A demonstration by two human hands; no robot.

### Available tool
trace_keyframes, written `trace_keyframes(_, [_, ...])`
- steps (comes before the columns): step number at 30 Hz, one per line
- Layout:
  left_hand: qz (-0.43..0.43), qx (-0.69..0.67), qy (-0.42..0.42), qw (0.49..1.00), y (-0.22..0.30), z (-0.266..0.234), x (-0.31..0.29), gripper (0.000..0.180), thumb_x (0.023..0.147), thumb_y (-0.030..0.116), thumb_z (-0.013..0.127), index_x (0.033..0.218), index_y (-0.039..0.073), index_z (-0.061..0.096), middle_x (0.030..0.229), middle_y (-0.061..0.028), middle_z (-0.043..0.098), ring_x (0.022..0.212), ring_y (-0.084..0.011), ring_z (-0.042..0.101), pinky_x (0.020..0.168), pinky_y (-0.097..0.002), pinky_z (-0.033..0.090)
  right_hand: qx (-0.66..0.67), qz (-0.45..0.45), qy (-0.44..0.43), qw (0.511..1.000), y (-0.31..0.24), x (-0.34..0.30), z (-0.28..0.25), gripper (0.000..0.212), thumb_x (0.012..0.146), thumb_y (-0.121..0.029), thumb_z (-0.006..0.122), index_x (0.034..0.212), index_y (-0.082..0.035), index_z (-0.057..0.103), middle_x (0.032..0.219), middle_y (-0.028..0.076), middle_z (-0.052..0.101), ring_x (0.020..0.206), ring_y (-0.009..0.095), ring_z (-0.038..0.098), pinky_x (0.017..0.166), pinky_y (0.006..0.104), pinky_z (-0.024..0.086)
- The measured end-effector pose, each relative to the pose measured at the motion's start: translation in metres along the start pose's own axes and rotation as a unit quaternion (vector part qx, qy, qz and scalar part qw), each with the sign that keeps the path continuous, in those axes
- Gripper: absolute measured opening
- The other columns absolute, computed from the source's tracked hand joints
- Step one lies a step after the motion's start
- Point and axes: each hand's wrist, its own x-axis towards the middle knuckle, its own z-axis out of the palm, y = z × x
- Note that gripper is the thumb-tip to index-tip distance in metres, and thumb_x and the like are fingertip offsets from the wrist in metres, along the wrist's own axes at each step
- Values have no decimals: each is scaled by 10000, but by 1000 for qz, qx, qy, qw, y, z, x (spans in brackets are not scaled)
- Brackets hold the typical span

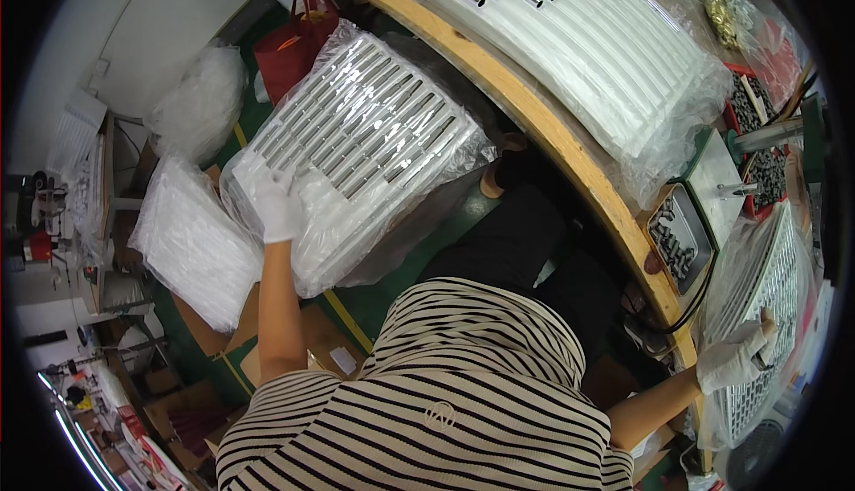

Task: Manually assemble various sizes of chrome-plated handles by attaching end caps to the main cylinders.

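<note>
My left hand (pixel 279 208), in a white glove, lies over a white slotted tray (pixel 325 224) in clear plastic at the left. Its fingers stretch toward the near ends of the shiny silver tubes (pixel 356 121) lying in rows there; I cannot make out a tube in them. At the far right my right hand (pixel 735 357), gloved with bare fingertips showing, is bent over another plastic-wrapped tray (pixel 744 411) with many slots. Its fingers are closed, and a small dark, shiny bit shows beside them, too little to name.
A wooden-edged bench (pixel 534 103) curves past my front, carrying a large tray of tubes (pixel 570 63). A small metal tray (pixel 684 233) of dark fittings sits near a green-sided machine (pixel 708 170). Wrapped bundles (pixel 191 241) and a red bag (pixel 298 45) stand at the left.
</note>
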Motion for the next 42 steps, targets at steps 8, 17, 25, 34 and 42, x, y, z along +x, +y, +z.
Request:
trace_keyframes(8, [70,13,165,984,32,1,-25,470,752,72,594,1220,79,636,1264,-251,525,1202,-402,469,1033,-441,368,-58,60,-169,982,-17,6,0,442,980,-324,527,1250,24,571,1084,56,606,955,116,535,868,269,421])
trace_keyframes(17, [142,74,180,971,61,-16,-32,340,845,54,547,1171,8,633,1198,-273,565,1110,-406,545,975,-459,419,-22,83,-391,916,-21,-8,16,212,938,-40,529,1141,-4,581,911,121,629,835,208,598,800,296,469])
trace_keyframes(25, [34,16,145,989,14,16,-3,248,858,72,563,1051,-13,694,1224,-255,580,1093,-389,569,952,-421,449,-217,-97,-469,851,-37,-12,32,144,872,-119,592,1009,-80,612,882,118,596,759,336,632,657,420,514])
trace_keyframes(34, [216,-107,266,933,159,-78,51,332,904,111,561,1211,-6,605,1301,-219,549,1227,-358,494,1048,-422,385,-222,-82,-482,844,-50,-19,29,186,833,-61,607,1018,-88,607,908,113,580,775,344,609,665,436,487])
trace_keyframes(42, [396,-269,167,862,313,-148,268,412,1014,286,461,1291,-4,556,1291,-176,596,1198,-286,564,1037,-328,397,-220,-115,-408,878,-29,-24,42,168,863,-90,591,1030,-102,597,879,90,611,718,324,629,603,421,500])
